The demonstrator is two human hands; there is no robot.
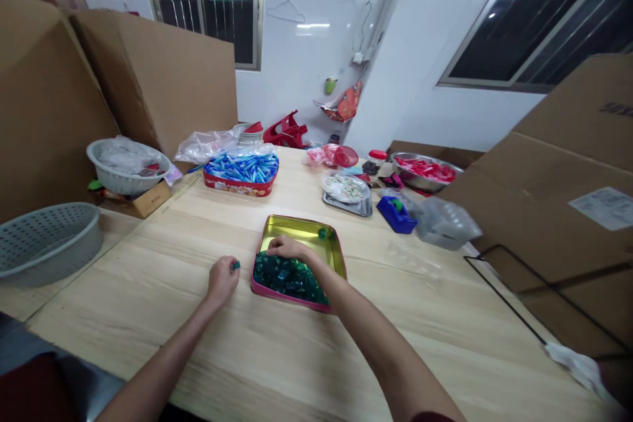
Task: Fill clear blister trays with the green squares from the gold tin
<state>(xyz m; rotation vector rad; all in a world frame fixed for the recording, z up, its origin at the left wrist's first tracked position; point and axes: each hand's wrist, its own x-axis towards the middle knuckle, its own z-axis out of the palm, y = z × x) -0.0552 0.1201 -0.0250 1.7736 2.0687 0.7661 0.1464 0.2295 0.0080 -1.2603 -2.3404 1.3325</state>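
Note:
In front of me on the wooden table lies a pink-rimmed tin tray (pixel 341 257) with a shiny gold inside. Dark green translucent pieces (pixel 289 278) heap up in its near half, and a small green piece (pixel 323 233) sits in the far right corner. Left of the tray, my left hand (pixel 223 279) pinches a small green piece (pixel 236 266) between thumb and fingers. My right hand (pixel 285 247) reaches into the tray over the far left part of the heap, fingers bent down and together. Whatever its fingertips grip is hidden.
A red tin (pixel 237 187) of blue pieces stands at the back. Farther right are a metal tray (pixel 363 203) with a bowl, a blue tape dispenser (pixel 396 215) and a steel basin (pixel 420 179) of red pieces. A grey basket (pixel 49 244) and cardboard boxes flank the left.

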